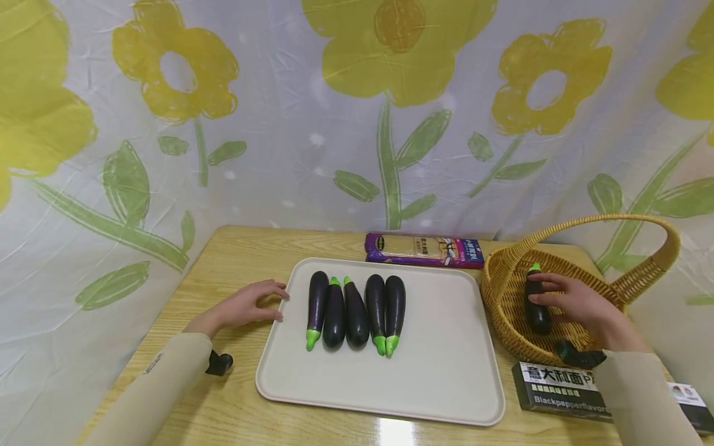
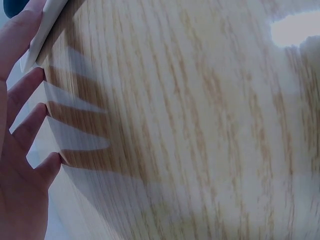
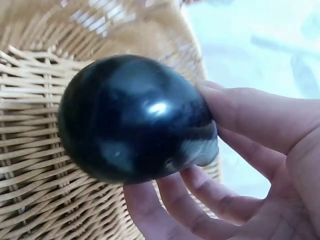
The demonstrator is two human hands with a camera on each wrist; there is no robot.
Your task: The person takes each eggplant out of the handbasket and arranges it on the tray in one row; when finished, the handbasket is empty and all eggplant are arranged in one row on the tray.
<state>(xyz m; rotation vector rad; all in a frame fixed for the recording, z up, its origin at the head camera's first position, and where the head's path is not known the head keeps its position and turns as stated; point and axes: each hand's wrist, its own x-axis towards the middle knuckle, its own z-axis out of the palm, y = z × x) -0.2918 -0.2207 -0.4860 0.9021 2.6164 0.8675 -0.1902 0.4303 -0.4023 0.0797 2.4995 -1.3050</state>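
Observation:
My right hand (image 1: 577,303) pinches a dark purple eggplant (image 1: 537,303) with a green stem, within the outline of the wicker basket (image 1: 502,316) at the right. In the right wrist view the glossy eggplant (image 3: 135,120) sits between thumb and fingers, its rounded end toward the camera. My left hand (image 1: 245,306) lies at the left rim of a beige tray (image 1: 435,384), fingers loosely spread and fingertips right at the edge. On the tray several eggplants (image 1: 357,316) lie side by side, some with green stems toward me, others pointing away.
Behind the tray lies a purple pasta packet (image 1: 424,249). A black box (image 1: 560,390) with printed lettering stands in front of the basket, partly hidden by my right sleeve. The basket's handle (image 1: 591,220) arches high. A flower-printed curtain (image 1: 279,124) hangs behind the wooden table (image 1: 240,254).

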